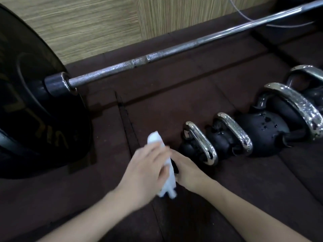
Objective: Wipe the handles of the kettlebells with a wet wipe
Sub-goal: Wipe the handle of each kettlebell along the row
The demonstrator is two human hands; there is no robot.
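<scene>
Two hands: both bare, low in the middle, meeting over one white wipe.
Far left: a big round black weight plate (35,102) with faint gold letters stands on its edge on the dark brown rubber floor mat (244,189).
Long bar: a shiny grey metal barbell bar (157,56) sticks out of the plate and runs up to the top right corner.
Back wall: pale striped woven wall panels (87,23) stand behind the bar.
Left hand (146,170): its fingers are curled around the soft white wet wipe (167,172). It looks blurry.
Wipe: it is bunched into a long strip. One end pokes up above the fingers, the other end hangs down below the palm.
Right hand (188,172): it touches the wipe from the other side. A small dark thing shows between this hand and the wipe. I cannot tell what it is, or if this hand is gripping.
Kettlebells: four black round kettlebells with shiny silver loop handles sit in a row on the mat, going up to the right.
Nearest one: the smallest kettlebell (197,145) is just beside the right hand's fingertips.
Next ones: the second kettlebell (227,138), the third kettlebell (269,133) and the fourth kettlebell (311,81) get bigger, each close against the next.
Handles: they have little bright spots on them.
Top right: a thin pale cord (248,18) lies behind the bar.
</scene>
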